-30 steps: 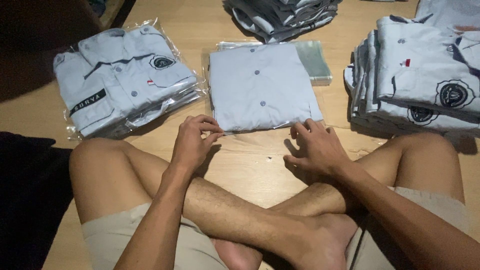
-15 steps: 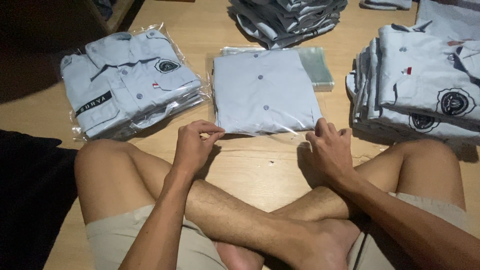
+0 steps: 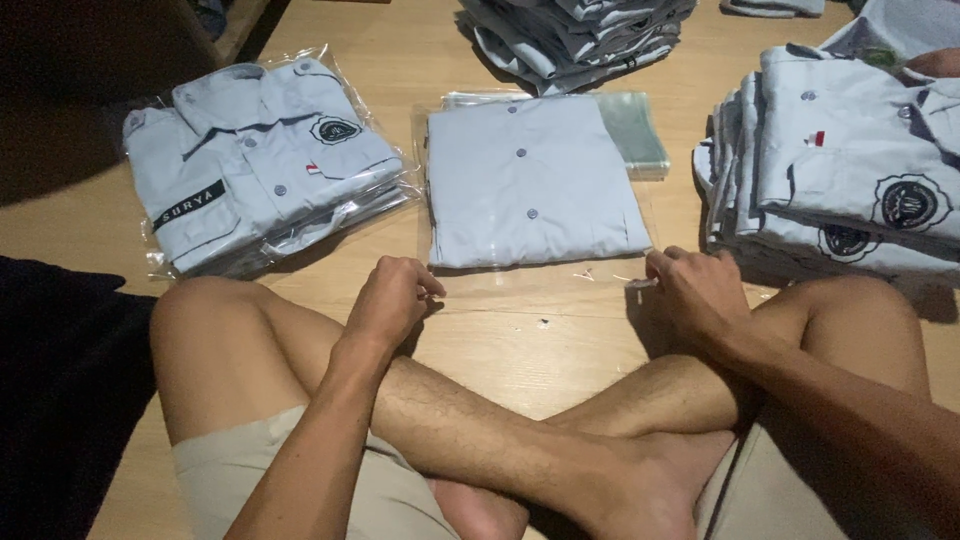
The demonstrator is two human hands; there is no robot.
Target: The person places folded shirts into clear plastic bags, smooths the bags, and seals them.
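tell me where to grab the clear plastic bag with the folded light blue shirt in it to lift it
Probably by the near edge of the clear plastic bag, coming from the sitter's side. The folded light blue shirt ends short of that edge, leaving a flat empty strip of film on the wooden floor. The left hand and right hand already sit at its two near corners.
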